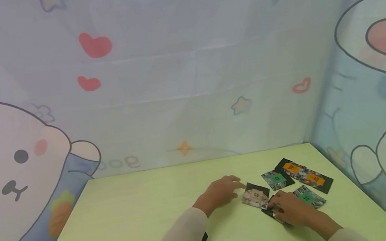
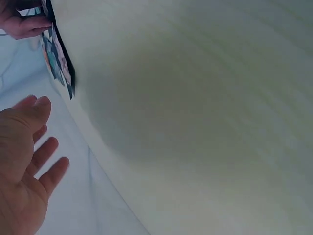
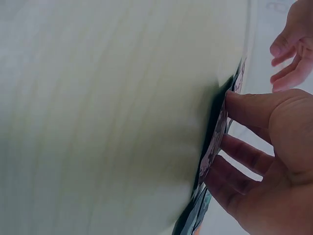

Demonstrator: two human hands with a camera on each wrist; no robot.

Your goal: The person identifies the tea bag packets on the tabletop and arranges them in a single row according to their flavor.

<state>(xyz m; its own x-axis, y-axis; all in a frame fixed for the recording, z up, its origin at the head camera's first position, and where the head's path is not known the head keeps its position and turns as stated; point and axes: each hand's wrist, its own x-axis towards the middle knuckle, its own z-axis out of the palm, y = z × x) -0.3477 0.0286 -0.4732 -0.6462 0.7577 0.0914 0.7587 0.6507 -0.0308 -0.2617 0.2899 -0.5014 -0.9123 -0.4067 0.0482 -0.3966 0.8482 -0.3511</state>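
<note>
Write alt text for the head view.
A person's right grip touches a dark-edged card on a yellow-green table; the left grip hovers beside a beige-centred card. Green-centred cards and orange-centred cards lie nearby, with a cartoon-printed backdrop behind.

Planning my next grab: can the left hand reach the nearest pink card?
Probably yes: the left hand looks empty and hovers right beside the pink card, with nothing visible between them.

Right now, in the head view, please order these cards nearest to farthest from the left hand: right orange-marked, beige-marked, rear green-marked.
1. Beige-marked card: just right of the left hand.
2. Rear green-marked card: farther right.
3. Right orange-marked card: farthest right.
</note>
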